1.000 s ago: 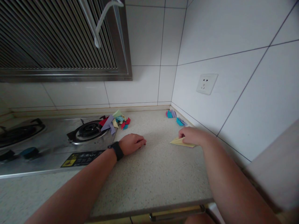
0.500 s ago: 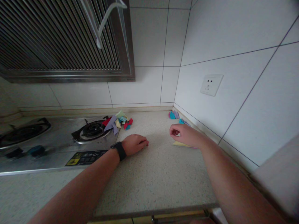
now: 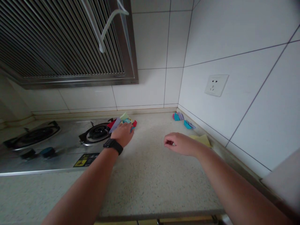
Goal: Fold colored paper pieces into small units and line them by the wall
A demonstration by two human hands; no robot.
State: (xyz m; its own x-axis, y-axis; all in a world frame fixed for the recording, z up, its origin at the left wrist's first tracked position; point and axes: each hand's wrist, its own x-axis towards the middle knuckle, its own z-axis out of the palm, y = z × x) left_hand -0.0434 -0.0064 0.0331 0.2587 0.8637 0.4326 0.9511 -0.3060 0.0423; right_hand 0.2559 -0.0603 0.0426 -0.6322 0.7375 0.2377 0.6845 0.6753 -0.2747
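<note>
The left hand is at the coloured papers; whether its grip pinches any, I cannot tell. Beside it, a purple strip slants away rightward lengthwise. The right hand is curled, its pinch unclear; behind its wrist, a half-hidden yellow paper points right.

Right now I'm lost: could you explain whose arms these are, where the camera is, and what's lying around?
No machine here: these are a person's bare hands, seen from a camera worn on their head. The left hand is at a pile of coloured paper by the stove; whether it grips any is unclear. The right hand is curled over the counter, with nothing visibly held. Yellow paper lies partly behind it, and small colourful pieces lie near the corner.
</note>
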